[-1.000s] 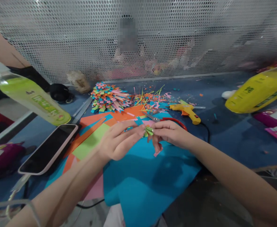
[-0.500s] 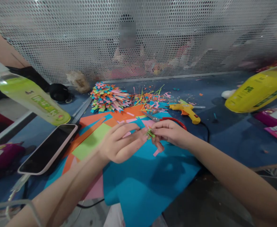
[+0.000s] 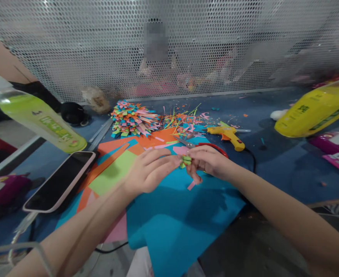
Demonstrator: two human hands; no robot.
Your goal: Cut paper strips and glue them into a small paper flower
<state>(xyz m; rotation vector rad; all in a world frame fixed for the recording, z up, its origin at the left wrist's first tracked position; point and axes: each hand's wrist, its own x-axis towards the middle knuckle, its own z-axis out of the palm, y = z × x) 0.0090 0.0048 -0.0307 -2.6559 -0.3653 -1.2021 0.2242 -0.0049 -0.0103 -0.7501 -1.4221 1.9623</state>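
Between my two hands is a small green paper piece (image 3: 186,161) with folded strips, above a large blue sheet (image 3: 169,215). My left hand (image 3: 152,169) pinches its left side with the fingertips. The fingers of my right hand (image 3: 207,161) are closed on its right side. A narrow pink strip (image 3: 192,185) sticks out below my right fingers. Red-handled scissors (image 3: 220,149) lie just behind my right hand, partly hidden by it. A green sheet (image 3: 111,173) and orange sheets lie left of my left hand.
A colourful fringed paper bundle (image 3: 135,120) and paper scraps (image 3: 182,121) lie at the back, beside a yellow glue gun (image 3: 229,135). A phone (image 3: 59,182) and a green bottle (image 3: 42,119) are at left, a yellow bottle (image 3: 311,109) at right. Perforated metal (image 3: 100,50) stands behind.
The green piece has turned a little between my fingers and shows more of its folds. My left fingers have drawn closer together.
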